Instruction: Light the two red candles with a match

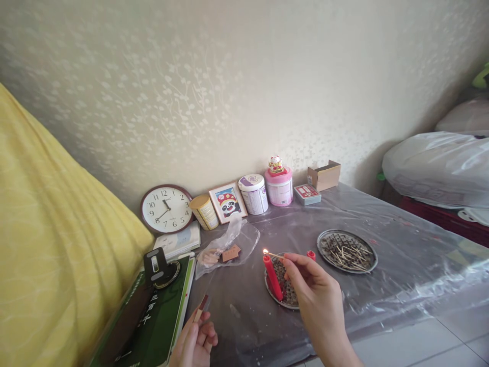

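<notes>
Head view, read from left to right. A yellow cloth [49, 244] fills the left edge, and beside it a green book [160, 318] lies on the plastic-covered table [401, 265] with a small black object on its cover. Against the wall stand a round wall clock [166, 209], a tan canister [205, 211], a framed panda picture [228, 202], a white tin [253, 193], a pink tin [279, 186] topped by a small figurine, a flat card box [307, 194] and an open cardboard box [324, 175]. A crumpled clear bag [229, 244] lies in front of the canister. At the lower edge, the left hand [194, 344] has its fingers curled closed around a small matchbox [200, 308], which sticks up from the fingertips. The right hand [319, 293] pinches a lit match [273, 254] between thumb and forefinger, the other fingers folded in; the flame sits at the match's far left end, just at the tip of a red candle [273, 278]. That candle leans in a small round metal dish [284, 288], partly hidden by the right hand. A second red candle [311, 255] shows only its top behind the fingers. To the right, near but apart, a larger metal dish [347, 251] holds many loose matchsticks. A bundle wrapped in clear plastic [439, 165] lies at far right.
</notes>
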Demonstrator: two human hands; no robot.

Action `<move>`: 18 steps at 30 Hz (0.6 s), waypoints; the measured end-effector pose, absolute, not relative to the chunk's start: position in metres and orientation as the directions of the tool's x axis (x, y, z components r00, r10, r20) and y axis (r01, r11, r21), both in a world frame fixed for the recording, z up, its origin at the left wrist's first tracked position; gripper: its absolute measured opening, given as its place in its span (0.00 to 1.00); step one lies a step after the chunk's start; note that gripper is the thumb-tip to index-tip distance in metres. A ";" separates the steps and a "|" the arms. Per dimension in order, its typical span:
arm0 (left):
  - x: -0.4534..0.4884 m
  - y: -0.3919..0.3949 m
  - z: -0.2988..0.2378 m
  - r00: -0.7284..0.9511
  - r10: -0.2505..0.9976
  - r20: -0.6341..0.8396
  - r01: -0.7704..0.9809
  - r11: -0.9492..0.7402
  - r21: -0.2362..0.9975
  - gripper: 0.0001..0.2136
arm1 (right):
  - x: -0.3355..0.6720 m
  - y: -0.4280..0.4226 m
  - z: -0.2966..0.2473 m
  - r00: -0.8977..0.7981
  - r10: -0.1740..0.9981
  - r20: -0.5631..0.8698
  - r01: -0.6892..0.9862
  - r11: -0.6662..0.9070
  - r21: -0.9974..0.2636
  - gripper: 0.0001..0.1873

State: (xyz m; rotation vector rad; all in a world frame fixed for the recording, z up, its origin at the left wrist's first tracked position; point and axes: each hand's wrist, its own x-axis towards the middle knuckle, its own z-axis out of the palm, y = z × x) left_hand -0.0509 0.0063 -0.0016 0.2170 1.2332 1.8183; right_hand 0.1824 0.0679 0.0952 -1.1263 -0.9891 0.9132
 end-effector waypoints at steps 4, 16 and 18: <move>-0.052 0.006 -0.002 -0.569 0.754 -0.327 -0.589 -0.097 0.802 0.22 | 0.183 0.068 0.096 0.322 0.934 0.157 -0.073 0.190 -0.979 0.13; -0.051 0.006 -0.003 -0.584 0.751 -0.307 -0.553 -0.092 0.828 0.21 | 0.200 0.072 0.098 0.446 0.871 0.205 -0.048 0.252 -0.967 0.15; -0.052 0.006 -0.004 -0.570 0.763 -0.303 -0.559 -0.090 0.824 0.21 | 0.211 0.074 0.097 0.470 0.861 0.193 -0.035 0.237 -0.971 0.15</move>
